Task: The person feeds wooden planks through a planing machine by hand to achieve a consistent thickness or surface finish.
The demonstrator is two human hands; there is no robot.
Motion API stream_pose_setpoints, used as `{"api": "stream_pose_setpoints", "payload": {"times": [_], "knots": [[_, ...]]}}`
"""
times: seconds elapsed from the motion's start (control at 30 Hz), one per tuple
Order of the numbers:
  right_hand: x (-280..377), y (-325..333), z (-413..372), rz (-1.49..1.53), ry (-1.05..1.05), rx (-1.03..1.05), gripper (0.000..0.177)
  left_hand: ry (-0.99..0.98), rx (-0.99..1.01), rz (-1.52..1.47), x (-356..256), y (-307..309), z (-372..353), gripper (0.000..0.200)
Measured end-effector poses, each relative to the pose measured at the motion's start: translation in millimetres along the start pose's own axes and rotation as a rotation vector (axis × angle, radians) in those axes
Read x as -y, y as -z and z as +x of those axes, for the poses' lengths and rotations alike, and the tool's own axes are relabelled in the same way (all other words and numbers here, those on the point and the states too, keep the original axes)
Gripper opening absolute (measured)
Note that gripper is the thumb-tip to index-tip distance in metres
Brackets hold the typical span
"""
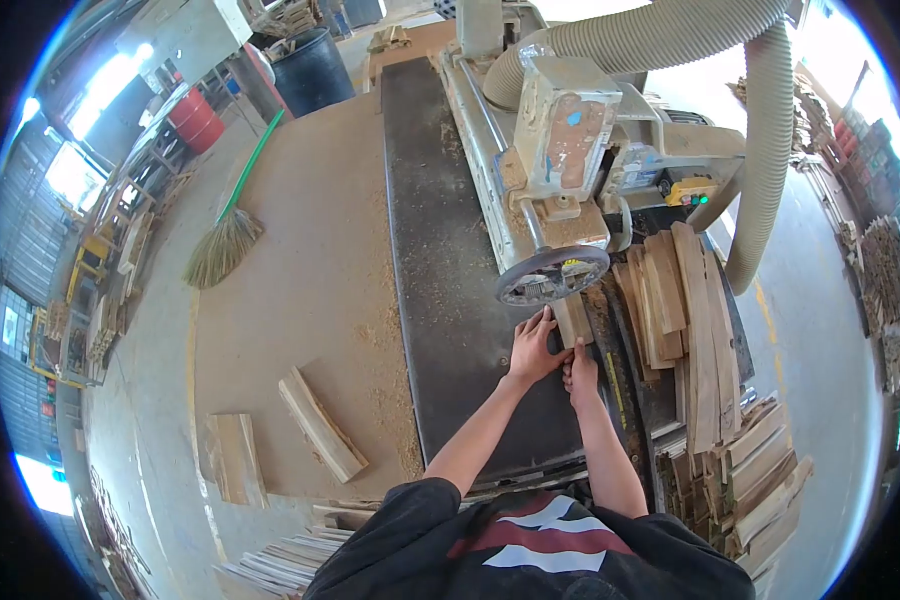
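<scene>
A short wooden board point(573, 321) lies on the dark machine table point(460, 330), its far end hidden under the handwheel point(553, 276). My left hand point(536, 350) rests against the board's left edge, with the fingers pointing forward and the thumb at the near end. At that near end, my right hand point(580, 374) grips the board, thumb uppermost and fingers curled below. Both hands are close together, just on my side of the handwheel. Beyond it rises the dusty saw machine housing point(567, 125).
Long wooden strips point(705, 330) lie right of my hands, above stacked slats point(760, 470). Two wood pieces, one a thick block point(322, 425), lie on the sawdust-strewn brown panel point(300, 300) at left. A green-handled broom point(225, 245) lies farther off. A ribbed hose point(767, 150) hangs at right.
</scene>
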State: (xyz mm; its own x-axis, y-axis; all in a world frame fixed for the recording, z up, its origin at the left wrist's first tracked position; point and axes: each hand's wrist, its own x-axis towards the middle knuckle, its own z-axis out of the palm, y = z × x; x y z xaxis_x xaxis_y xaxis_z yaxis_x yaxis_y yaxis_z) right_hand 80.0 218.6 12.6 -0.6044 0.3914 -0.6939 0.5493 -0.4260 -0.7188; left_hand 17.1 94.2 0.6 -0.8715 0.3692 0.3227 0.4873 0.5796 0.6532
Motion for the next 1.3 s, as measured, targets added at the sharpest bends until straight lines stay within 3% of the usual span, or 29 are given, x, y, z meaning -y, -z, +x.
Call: {"api": "stream_pose_setpoints", "payload": {"times": [0.2, 0.7, 0.77, 1.0, 1.07, 1.13, 1.2, 1.3], "knots": [[2.0, -0.7, -2.0, -0.028, 0.0, 0.005, 0.054, 0.019, 0.028, 0.001, 0.0, 0.5, 0.5, 0.074], [3.6, -1.3, -5.5, -0.055, -0.008, -0.005, 0.054, -0.052, -0.04, 0.085, 3.9, -7.1, -0.8, 0.101], [3.6, -1.2, -3.8, -0.054, -0.005, -0.024, 0.055, 0.003, -0.049, -0.014, -0.5, -4.9, 0.3, 0.065], [4.3, -0.9, -5.3, -0.03, -0.006, -0.016, 0.057, -0.017, -0.036, -0.011, 3.8, -9.6, -1.6, 0.064], [5.2, -1.9, -7.3, -0.03, 0.001, -0.028, 0.057, -0.047, -0.03, 0.056, 9.3, -12.3, -2.5, 0.094], [3.5, -1.3, -8.8, -0.026, 0.023, -0.027, 0.057, -0.08, -0.029, 0.062, 5.8, -10.0, -0.4, 0.095], [0.7, 0.3, -2.5, 0.005, 0.013, -0.022, 0.057, -0.014, -0.04, -0.012, 1.5, -8.5, -0.9, 0.064], [-2.8, 1.5, 0.3, 0.01, 0.012, -0.013, 0.057, -0.017, -0.032, -0.002, -1.7, -7.3, -0.5, 0.064]]}}
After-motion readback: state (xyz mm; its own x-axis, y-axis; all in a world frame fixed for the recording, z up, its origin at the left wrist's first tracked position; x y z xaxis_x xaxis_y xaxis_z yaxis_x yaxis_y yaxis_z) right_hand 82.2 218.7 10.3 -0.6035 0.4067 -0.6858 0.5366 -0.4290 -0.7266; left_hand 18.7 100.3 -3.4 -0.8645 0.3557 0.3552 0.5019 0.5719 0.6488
